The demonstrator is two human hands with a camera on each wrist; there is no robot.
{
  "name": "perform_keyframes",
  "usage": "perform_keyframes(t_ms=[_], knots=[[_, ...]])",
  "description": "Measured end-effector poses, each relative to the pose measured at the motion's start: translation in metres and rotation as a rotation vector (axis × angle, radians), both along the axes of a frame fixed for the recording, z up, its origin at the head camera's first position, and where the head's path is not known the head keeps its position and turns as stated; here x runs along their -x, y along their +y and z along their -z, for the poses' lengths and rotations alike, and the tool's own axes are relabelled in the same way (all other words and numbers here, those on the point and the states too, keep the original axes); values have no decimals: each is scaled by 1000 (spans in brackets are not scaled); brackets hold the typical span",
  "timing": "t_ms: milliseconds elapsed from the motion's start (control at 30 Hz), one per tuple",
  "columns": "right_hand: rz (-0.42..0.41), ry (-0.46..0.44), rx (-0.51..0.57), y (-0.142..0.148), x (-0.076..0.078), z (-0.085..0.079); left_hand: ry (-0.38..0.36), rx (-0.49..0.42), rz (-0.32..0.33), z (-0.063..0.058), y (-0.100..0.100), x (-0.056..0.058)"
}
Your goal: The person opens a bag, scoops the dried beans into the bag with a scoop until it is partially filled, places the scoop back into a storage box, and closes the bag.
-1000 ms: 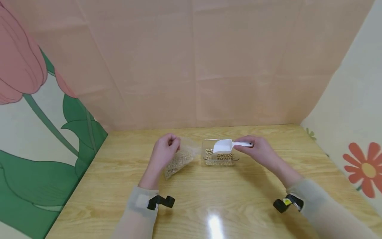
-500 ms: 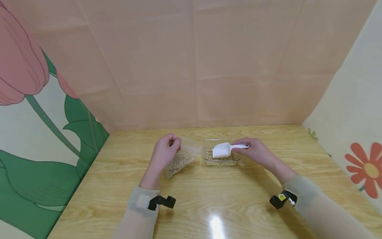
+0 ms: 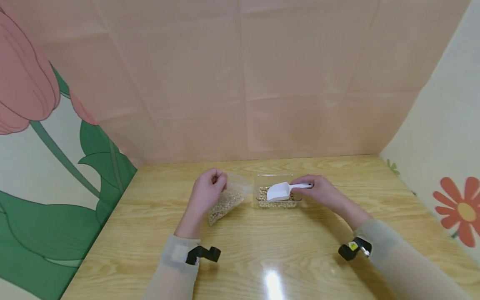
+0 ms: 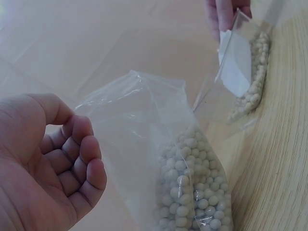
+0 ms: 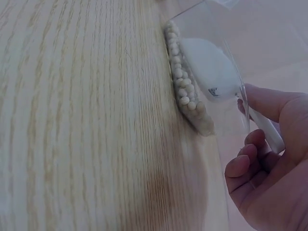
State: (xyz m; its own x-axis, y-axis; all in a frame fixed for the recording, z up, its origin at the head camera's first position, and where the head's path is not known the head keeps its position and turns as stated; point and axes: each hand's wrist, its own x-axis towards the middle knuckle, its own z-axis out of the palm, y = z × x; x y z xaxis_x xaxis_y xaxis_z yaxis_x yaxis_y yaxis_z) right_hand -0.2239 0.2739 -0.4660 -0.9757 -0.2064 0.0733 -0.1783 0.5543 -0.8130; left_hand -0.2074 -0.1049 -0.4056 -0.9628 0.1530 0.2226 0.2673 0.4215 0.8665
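My left hand pinches the top edge of a clear plastic bag between thumb and forefinger, its other fingers curled. Small round beige beads fill the lower part of the bag. To its right stands a clear rectangular box with a layer of similar beads on its bottom. My right hand, at the box's right side, grips the handle of a white scoop. The scoop's blade is inside the box, low over the beads.
Box and bag are on a wood-grain table. A pink sheet rises behind the table's back edge. Printed panels with a tulip and a red flower flank it left and right.
My right hand has shifted slightly left and down, lowering the scoop from above the box's rim into the box. My left hand keeps holding the bag in the same place.
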Motion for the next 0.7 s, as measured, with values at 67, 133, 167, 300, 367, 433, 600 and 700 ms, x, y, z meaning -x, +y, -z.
perform_keyframes(t_ms=[67,133,167,300,367,433,600,700], knots=[[0,-1,-3,0,0,0,-3,2,-1,1,0,0],[7,1,-17,1,-1,1,-4,6,-6,1,1,1],[8,2,-25,1,-1,1,-4,8,-8,1,1,1],[10,3,-40,3,-2,2,-1,10,-11,1,2,1],[-3,19,-41,5,-3,2,-2,7,-8,2,2,1],[-12,49,-39,7,-4,0,-2,3,-8,2,3,1],[36,108,-23,8,-11,-13,-2,-14,-21,3,5,2],[90,114,7,4,-17,-22,1,-35,-29,3,6,2]])
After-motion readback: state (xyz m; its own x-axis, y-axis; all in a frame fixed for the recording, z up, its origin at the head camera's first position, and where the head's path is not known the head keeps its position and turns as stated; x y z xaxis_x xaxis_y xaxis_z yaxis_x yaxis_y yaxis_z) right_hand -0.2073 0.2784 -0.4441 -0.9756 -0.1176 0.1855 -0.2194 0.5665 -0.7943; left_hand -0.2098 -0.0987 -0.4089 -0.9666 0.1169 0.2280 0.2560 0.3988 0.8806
